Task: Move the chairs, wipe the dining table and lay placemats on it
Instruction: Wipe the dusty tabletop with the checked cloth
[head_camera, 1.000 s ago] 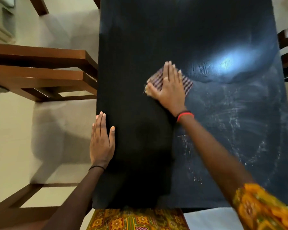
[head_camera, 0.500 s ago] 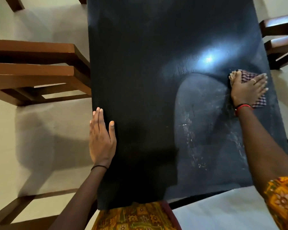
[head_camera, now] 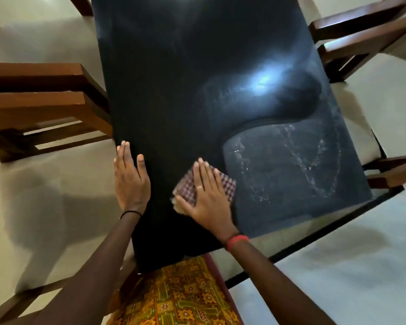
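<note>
Dim indoor view, lit from overhead.
White glare lay on the dark bench; soft shadows fell across the floor; edges bowed, detail slightly blurred.

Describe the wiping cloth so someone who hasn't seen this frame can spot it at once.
Find the big dark table filling the middle of the view and go to its near end, where two hands lie flat. The cloth is pressed under the right hand; the left hand rests on the bare table edge. Its maroon-and-white check stands out against the plain dark top.
</note>
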